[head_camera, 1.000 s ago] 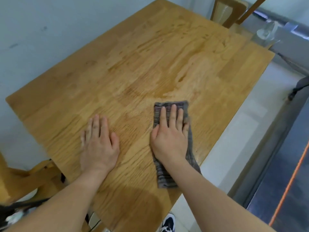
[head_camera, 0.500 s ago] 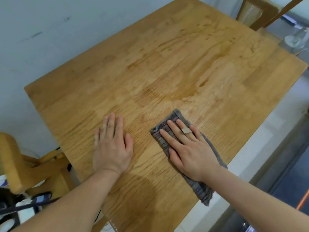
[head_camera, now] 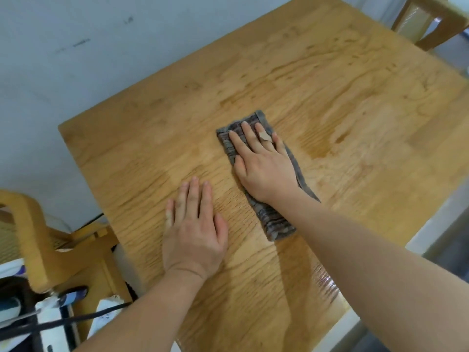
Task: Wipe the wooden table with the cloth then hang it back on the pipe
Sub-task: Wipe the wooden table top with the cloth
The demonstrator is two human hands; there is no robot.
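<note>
The wooden table (head_camera: 330, 80) fills most of the view and shows damp streaks in its middle. A grey striped cloth (head_camera: 275, 222), folded into a long strip, lies flat on it, angled from upper left to lower right. My right hand (head_camera: 261, 163) presses flat on the cloth's far half, fingers spread, with a plaster on one finger. My left hand (head_camera: 194, 232) rests palm down on the bare wood just left of the cloth, not touching it. No pipe is in view.
A pale wall (head_camera: 76, 59) runs along the table's left side. A wooden chair (head_camera: 38, 237) stands at the lower left with bags and cables below it. Another wooden chair (head_camera: 429, 19) is at the top right. The table's right edge (head_camera: 396, 240) borders light floor.
My right hand has pushed the cloth forward and to the left across the table, turning it diagonal. My left hand stays flat on the wood. The camera has swung to the left.
</note>
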